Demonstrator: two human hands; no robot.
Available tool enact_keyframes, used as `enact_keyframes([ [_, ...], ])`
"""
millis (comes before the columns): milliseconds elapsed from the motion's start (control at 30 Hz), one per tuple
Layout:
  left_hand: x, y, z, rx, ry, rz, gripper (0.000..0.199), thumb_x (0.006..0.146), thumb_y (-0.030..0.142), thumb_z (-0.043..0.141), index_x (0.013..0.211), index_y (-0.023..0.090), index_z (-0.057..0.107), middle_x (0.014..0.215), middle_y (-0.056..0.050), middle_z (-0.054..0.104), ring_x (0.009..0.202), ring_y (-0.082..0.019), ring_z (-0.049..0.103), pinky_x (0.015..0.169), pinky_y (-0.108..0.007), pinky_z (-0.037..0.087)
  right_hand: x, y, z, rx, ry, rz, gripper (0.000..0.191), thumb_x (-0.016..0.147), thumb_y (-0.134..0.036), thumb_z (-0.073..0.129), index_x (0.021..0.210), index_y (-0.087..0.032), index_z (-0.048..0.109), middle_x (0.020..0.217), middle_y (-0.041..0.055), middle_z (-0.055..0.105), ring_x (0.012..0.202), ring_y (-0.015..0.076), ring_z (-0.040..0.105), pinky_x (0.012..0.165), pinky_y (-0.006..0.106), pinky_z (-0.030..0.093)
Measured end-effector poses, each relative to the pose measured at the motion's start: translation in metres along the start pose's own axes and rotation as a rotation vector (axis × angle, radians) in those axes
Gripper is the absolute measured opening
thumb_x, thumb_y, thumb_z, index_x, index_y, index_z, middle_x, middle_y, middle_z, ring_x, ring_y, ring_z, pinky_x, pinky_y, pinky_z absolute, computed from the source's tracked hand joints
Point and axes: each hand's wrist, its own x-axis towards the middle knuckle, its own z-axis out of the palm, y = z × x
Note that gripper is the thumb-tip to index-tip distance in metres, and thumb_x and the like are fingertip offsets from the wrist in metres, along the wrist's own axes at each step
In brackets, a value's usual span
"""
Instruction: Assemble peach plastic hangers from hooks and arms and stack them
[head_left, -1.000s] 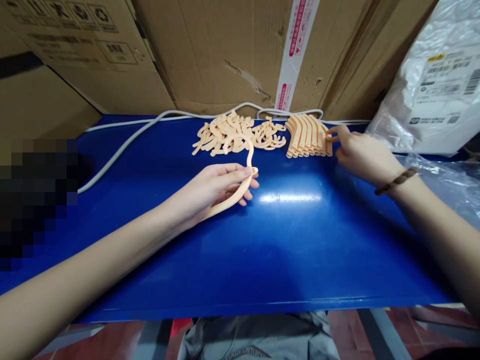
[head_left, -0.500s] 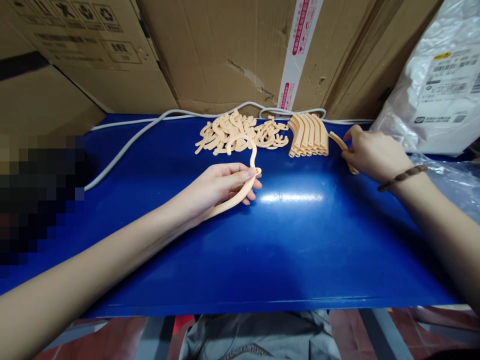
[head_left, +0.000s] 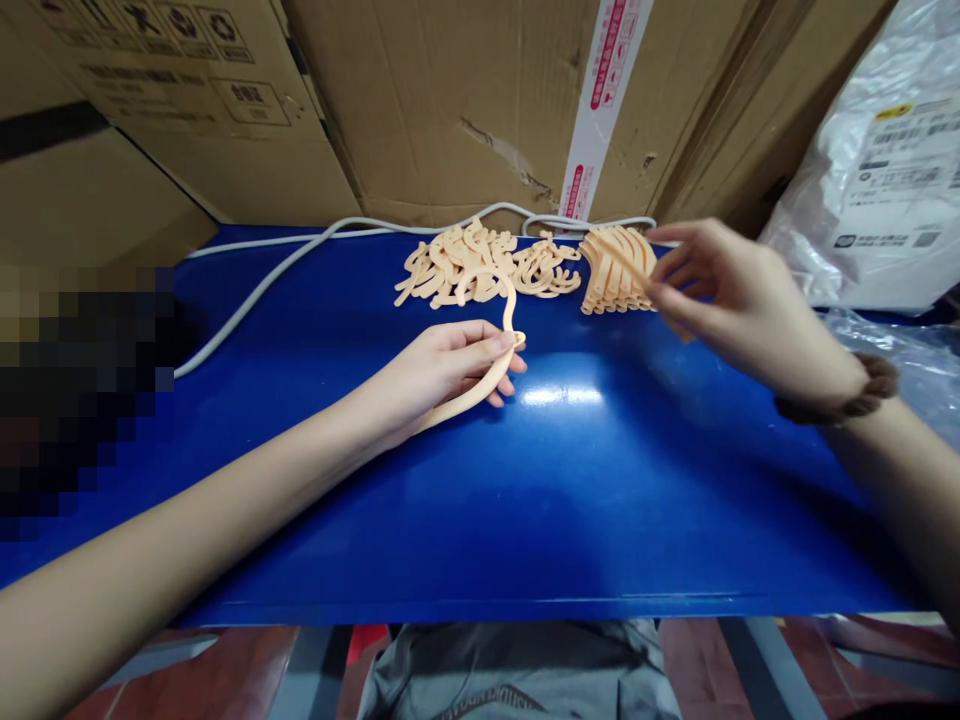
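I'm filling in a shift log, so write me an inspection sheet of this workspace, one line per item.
Surface: blue tabletop, glossy, with a bright reflection near the middle.
Job's things: large loose heap and small loose heap of curved beige pieces; neat row of curved pieces to their right.
Clutter: crumpled clear plastic at the right end.
Hands: left hand grips a beige arm with a hook at its top; right hand, blurred, holds a slim beige piece before the row.
Cables: white cable along the back and left.
Surroundings: cardboard boxes behind; wrapped package at right.
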Motion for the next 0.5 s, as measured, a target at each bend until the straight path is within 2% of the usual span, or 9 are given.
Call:
enact_keyframes([
  [100,0.001,0.001,0.0,0.014,-0.01,0.001,0.015,0.09,0.026,0.067,0.087,0.011,0.065,0.079,-0.002,0.068,0.061,-0.008,0.062,0.059,-0.02,0.054,-0.008,-0.016,0.012,0.183,-0.222,-0.082,0.021,0.086,-0.03,0.058,0.101,-0.018,0.067,0.09,0.0051,0.068,0.075,0.0173,0.063,0.066,0.029,0.049],
  [200,0.001,0.002,0.001,0.034,-0.021,-0.012,0.017,0.092,0.025,0.064,0.083,0.011,0.062,0.073,-0.001,0.066,0.057,-0.008,0.062,0.057,-0.019,0.053,-0.014,-0.027,0.019,0.269,-0.377,-0.055,0.015,0.085,-0.027,0.058,0.094,-0.018,0.066,0.086,0.0038,0.067,0.063,0.0135,0.06,0.057,0.026,0.048],
  [367,0.0,0.003,0.001,0.029,-0.035,-0.007,0.017,0.09,0.026,0.066,0.082,0.011,0.061,0.074,-0.001,0.067,0.057,-0.009,0.063,0.056,-0.02,0.053,-0.018,-0.03,0.022,0.373,-0.502,0.037,0.014,0.083,-0.023,0.06,0.095,-0.018,0.065,0.073,-0.0008,0.067,0.051,0.0103,0.055,0.047,0.023,0.043],
  [500,0.0,0.002,0.0,0.045,-0.042,0.001,0.018,0.09,0.027,0.066,0.082,0.012,0.061,0.074,-0.001,0.067,0.057,-0.009,0.063,0.057,-0.021,0.053,-0.017,-0.025,0.024,0.454,-0.559,0.091,0.016,0.08,-0.021,0.062,0.095,-0.018,0.066,0.071,-0.0012,0.068,0.058,0.0125,0.062,0.048,0.022,0.045],
])
